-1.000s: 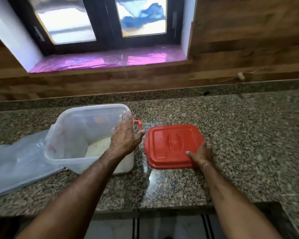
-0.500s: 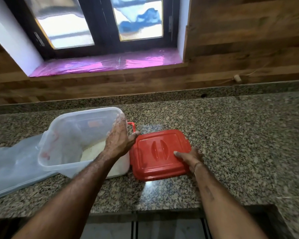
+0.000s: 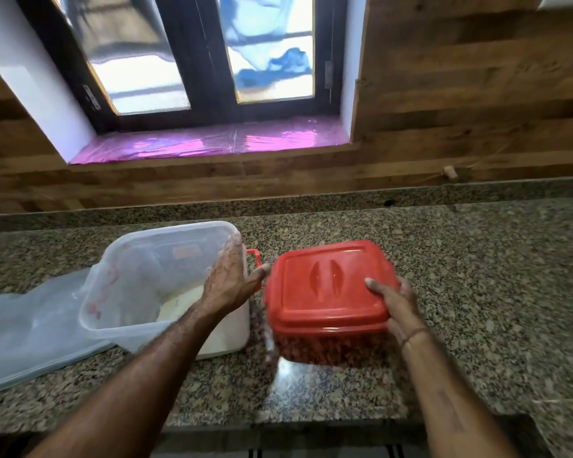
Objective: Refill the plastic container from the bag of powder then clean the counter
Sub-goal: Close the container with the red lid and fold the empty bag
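Note:
A clear plastic container with a red side handle stands on the granite counter, with white powder in its bottom. My left hand rests flat with straight fingers against the container's right rim. A red square lid is lifted off the counter and tilted, just right of the container. My right hand grips the lid's right edge, thumb on top. A limp clear plastic bag lies on the counter to the container's left.
A wood-panelled wall and a dark-framed window with a pink-lined sill stand behind the counter. The counter's front edge runs just below my forearms. Bare granite stretches to the right.
My right hand slid the red lid leftward toward the container and has now raised it off the counter. My left hand stays on the container's rim.

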A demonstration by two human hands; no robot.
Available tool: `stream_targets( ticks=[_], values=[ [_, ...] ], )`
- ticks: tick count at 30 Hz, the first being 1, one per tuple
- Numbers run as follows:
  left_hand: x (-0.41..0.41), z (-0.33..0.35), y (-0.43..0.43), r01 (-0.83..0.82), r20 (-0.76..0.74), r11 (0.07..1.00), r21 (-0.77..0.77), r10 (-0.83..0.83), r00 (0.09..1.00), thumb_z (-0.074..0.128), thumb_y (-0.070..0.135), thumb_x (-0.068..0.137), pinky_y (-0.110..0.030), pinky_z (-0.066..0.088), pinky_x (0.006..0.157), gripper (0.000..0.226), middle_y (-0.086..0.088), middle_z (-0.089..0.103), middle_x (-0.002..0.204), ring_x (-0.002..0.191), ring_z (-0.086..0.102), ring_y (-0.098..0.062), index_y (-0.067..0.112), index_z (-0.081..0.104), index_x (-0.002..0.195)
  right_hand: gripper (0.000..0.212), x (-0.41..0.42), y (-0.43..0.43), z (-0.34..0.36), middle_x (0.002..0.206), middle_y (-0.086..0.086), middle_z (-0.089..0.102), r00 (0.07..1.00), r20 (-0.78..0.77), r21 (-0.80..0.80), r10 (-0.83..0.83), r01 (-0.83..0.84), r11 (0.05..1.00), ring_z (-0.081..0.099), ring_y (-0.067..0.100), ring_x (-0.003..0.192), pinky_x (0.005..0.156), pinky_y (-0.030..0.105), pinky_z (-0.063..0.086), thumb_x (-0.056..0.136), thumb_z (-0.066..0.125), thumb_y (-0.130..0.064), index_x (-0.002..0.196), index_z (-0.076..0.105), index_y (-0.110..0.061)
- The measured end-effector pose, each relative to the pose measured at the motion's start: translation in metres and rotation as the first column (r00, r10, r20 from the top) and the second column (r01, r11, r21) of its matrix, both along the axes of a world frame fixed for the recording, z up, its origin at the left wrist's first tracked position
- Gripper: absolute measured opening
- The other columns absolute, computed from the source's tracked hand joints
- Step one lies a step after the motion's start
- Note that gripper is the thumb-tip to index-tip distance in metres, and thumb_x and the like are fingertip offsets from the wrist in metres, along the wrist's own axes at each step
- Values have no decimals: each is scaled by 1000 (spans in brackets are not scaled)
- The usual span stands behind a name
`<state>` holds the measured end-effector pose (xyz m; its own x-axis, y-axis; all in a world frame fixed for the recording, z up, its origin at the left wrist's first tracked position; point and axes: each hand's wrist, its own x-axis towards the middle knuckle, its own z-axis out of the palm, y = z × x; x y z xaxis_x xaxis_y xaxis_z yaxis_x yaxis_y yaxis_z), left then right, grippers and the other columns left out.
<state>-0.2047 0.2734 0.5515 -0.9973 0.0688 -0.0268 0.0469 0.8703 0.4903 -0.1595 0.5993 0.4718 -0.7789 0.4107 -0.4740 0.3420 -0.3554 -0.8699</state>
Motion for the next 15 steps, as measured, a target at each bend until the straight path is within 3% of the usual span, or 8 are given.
stream_targets(
  ticks=[3,6,8,10,11,13,15],
  values=[
    [2,15,-1,-24,11,989,145,22,1000,41,77,90,-49,12,129,103,-7,6,174,161,5,-23,18,6,167,72,-3,21,30,122,12,73,994,-81,-81,-75,68,994,75,34,99,68,50,64,77,89,-21,141,57,-25],
    [-2,46,3,-101,16,921,375,103,995,41,78,91,-46,17,127,96,-3,15,173,159,16,-23,25,13,166,67,-15,17,69,124,12,75,979,-196,-144,-52,23,989,76,30,101,69,47,64,79,86,-20,141,60,-27],
    [-7,69,3,-103,54,825,556,87,995,46,89,81,-51,30,124,105,-3,26,170,154,30,-23,32,18,164,60,-26,0,94,125,11,75,962,-273,-155,12,-57,986,76,27,101,70,43,65,84,81,-18,140,62,-25],
    [-11,87,-9,-88,53,676,732,72,996,53,88,79,-49,55,104,99,-6,54,153,133,60,-22,31,33,158,51,-37,-30,116,120,13,77,941,-325,-172,98,-160,972,79,25,94,69,42,65,89,76,-15,138,63,-22],
    [-10,96,-18,-93,40,615,783,99,994,56,79,86,-45,61,94,84,-4,65,140,120,69,-21,30,41,153,47,-41,-48,125,118,14,77,930,-340,-177,138,-207,962,79,24,90,66,41,65,91,74,-14,137,63,-20],
    [-6,108,-48,-126,6,565,816,209,978,62,60,95,-40,63,87,60,4,69,126,106,73,-18,31,48,146,45,-47,-86,136,115,17,76,917,-337,-123,211,-265,956,80,23,85,63,36,64,92,75,-15,135,62,-14],
    [2,107,-90,-194,19,555,809,305,952,66,63,90,-43,59,93,68,9,65,128,108,70,-16,34,47,148,48,-53,-129,137,116,18,76,911,-316,-36,266,-292,956,79,26,90,67,36,65,89,79,-20,133,62,-11]
  ],
)
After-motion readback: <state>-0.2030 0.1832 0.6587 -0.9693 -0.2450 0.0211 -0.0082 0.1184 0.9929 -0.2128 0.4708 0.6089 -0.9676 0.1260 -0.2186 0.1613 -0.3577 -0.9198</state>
